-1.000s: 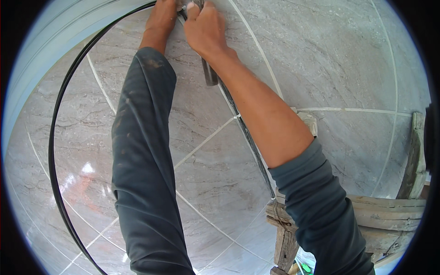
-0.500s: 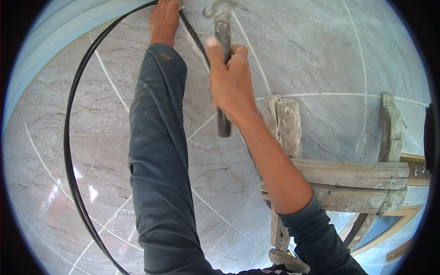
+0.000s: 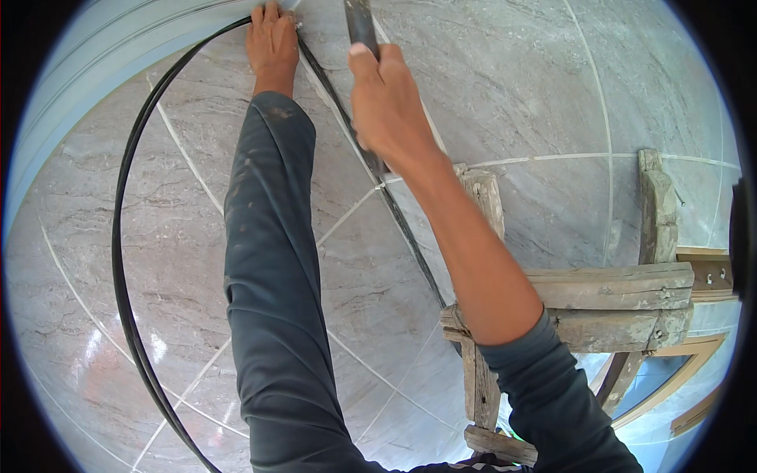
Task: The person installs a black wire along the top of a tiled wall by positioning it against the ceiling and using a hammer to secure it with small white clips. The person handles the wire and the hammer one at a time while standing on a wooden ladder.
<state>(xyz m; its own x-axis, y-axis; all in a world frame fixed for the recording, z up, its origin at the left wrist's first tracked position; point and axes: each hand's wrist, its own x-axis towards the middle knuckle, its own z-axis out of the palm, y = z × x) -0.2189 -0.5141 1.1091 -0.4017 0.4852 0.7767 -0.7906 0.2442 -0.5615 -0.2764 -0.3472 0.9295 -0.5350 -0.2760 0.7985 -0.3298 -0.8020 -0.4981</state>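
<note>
The hands are apart: the right hand (image 3: 392, 114) grips a hammer (image 3: 361, 27) extending past its thumb. The left hand (image 3: 274, 41) clamps black cable (image 3: 117, 229), which loops away on its left.

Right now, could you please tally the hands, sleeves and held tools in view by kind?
Hands: 2 (left hand, right hand)
Dark sleeves: 2 (left sleeve, right sleeve)
Tools: 1 (hammer, head out of view)
Total: 5
</note>
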